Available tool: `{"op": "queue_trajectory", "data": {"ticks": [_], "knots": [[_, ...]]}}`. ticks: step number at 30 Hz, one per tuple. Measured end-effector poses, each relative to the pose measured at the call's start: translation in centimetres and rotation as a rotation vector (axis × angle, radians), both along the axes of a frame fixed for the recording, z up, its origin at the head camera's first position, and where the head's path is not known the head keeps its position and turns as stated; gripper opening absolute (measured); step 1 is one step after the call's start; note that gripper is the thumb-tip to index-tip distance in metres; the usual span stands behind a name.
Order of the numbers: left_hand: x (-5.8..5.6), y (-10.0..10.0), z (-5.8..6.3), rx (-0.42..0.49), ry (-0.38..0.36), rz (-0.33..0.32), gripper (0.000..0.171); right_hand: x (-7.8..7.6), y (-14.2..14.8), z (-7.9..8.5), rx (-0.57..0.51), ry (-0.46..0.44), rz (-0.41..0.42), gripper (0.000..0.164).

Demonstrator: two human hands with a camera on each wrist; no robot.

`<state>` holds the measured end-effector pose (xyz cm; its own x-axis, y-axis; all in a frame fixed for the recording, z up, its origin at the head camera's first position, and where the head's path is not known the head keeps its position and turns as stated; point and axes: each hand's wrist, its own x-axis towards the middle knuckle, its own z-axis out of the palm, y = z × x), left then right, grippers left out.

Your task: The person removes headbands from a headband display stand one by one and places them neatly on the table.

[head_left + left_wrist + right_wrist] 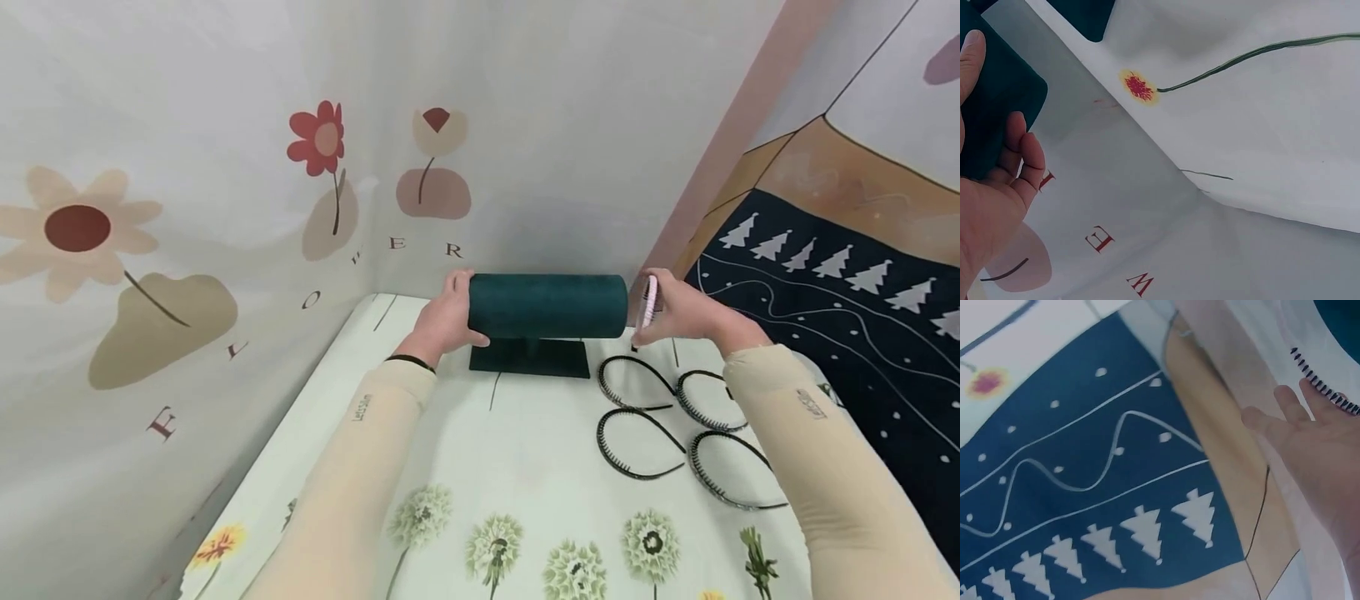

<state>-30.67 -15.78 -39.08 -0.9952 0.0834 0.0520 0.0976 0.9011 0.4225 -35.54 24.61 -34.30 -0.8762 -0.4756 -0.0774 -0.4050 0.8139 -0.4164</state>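
A dark green velvety headband stand [547, 304], a horizontal cylinder on a flat base [525, 357], stands at the table's far end. My left hand [446, 317] grips the cylinder's left end; the left wrist view shows the thumb on one side and fingers along the end. Just off the right end, my right hand [681, 308] holds a pale pinkish headband [650, 302] with dark teeth, fingers above and thumb below. Part of that headband [1322, 384] also shows along the fingers in the right wrist view. Several black toothed headbands [633, 477] lie on the table to the right.
The table wears a white cloth [450, 450] printed with dandelions. A pale flower-patterned curtain [225, 108] rises along the left and behind the stand. On the right hangs a dark blue fabric [825, 333] with white trees.
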Motion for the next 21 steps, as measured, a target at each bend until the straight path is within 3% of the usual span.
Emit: {"op": "queue_trajectory", "data": {"ticks": [8, 14, 21], "knots": [[-0.3, -0.2, 0.2, 0.012, 0.010, 0.007, 0.126, 5.6, 2.1, -0.7, 0.038, 0.145, 0.025, 0.129], [-0.1, -0.4, 0.7, 0.010, 0.002, 0.008, 0.127, 9.6, 0.0, -2.5, 0.063, 0.244, 0.164, 0.128], [-0.1, 0.2, 0.1, 0.024, -0.011, 0.000, 0.127, 12.1, -4.0, -5.5, 0.126, 0.378, 0.360, 0.126]]}}
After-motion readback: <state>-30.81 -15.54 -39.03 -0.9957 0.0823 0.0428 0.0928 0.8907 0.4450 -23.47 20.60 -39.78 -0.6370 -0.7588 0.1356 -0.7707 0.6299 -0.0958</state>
